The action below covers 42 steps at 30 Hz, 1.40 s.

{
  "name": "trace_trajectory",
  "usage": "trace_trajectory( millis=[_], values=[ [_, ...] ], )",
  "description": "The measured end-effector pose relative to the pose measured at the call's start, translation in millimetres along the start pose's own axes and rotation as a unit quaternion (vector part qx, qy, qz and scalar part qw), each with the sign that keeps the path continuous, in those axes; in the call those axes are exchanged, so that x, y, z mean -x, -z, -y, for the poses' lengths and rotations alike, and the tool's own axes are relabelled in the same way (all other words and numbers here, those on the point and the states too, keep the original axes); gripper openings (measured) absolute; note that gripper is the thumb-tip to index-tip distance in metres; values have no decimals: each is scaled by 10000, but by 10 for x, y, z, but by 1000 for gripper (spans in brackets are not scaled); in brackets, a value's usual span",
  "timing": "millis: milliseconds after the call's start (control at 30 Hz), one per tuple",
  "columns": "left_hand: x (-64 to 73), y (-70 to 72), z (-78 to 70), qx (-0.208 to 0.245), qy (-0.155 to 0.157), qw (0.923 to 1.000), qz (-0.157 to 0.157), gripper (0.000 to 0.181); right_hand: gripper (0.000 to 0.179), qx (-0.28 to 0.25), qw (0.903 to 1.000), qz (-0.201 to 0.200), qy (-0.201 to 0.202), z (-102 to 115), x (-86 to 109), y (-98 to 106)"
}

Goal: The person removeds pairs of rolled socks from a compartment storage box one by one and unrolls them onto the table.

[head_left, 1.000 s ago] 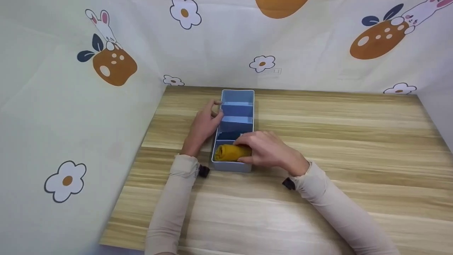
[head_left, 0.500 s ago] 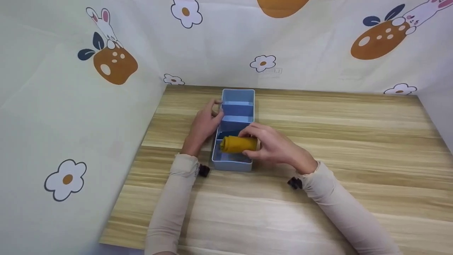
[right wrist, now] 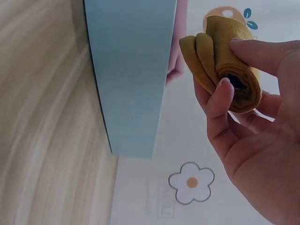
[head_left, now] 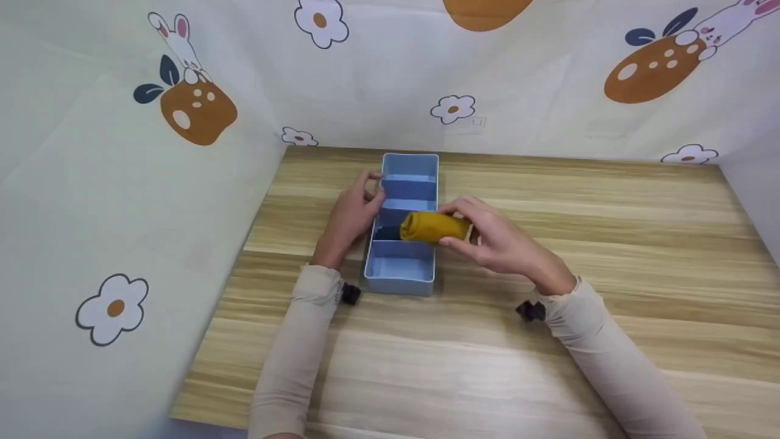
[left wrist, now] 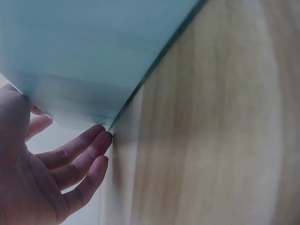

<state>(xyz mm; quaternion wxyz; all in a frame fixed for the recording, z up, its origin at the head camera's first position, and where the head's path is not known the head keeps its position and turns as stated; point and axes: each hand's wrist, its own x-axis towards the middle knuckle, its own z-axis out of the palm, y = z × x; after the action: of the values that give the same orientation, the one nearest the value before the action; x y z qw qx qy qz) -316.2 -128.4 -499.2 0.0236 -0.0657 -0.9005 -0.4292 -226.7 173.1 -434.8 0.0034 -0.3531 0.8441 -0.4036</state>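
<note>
A rolled mustard-yellow cloth (head_left: pixel 431 227) is held up over the light-blue divided box (head_left: pixel 400 285) by my right hand (head_left: pixel 496 238). In the right wrist view, my thumb and fingers grip the cloth roll (right wrist: pixel 234 61) around its end, and its coiled layers face the camera. Beneath the roll, a dark blue cloth (head_left: pixel 386 233) lies in the box's second compartment from the front, partly hidden. My left hand (head_left: pixel 353 210) rests against the box's left side; in the left wrist view its fairly straight fingers (left wrist: pixel 86 159) touch the outer wall (left wrist: pixel 93 51).
The box stands lengthwise on a wood-grain table (head_left: pixel 585 256), its far end near the back wall. A patterned white curtain (head_left: pixel 378 91) with flowers, rabbits and orange fruit encloses the back and sides. Small black devices (head_left: pixel 350 294) sit at both wrists.
My right hand has lifted the yellow cloth roll out of the front compartment and carried it up, back and to the right. The left hand stays where it was.
</note>
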Motion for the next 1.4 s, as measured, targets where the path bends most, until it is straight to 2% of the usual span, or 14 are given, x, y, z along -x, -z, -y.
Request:
trace_trajectory(
  millis=[233, 467, 767, 1033, 1233, 1400],
  values=[
    [7, -11, 0, -47, 95, 9999, -24, 38, 41, 52, 9993, 49, -373, -148, 138, 137],
    [17, -4, -18, -18, 150, 9999, 10, 38, 40, 275, 9980, 230, -521, -333, 243, 174],
    [12, -11, 0, -48, 63, 10000, -2, 39, 40, -256, 9939, 674, -837, -563, 364, 217],
    [10, -20, -6, -60, 144, 9999, -2, 38, 41, 186, 9874, 994, -1216, -682, 465, 242],
    [21, 1, -33, -102, 144, 9998, -8, 37, 45, 331, 9830, 987, -1513, -735, 496, 269],
    [10, 30, -41, -296, 72, 9995, -13, 38, 45, 338, 9854, 823, -1453, -759, 492, 247]
  ],
)
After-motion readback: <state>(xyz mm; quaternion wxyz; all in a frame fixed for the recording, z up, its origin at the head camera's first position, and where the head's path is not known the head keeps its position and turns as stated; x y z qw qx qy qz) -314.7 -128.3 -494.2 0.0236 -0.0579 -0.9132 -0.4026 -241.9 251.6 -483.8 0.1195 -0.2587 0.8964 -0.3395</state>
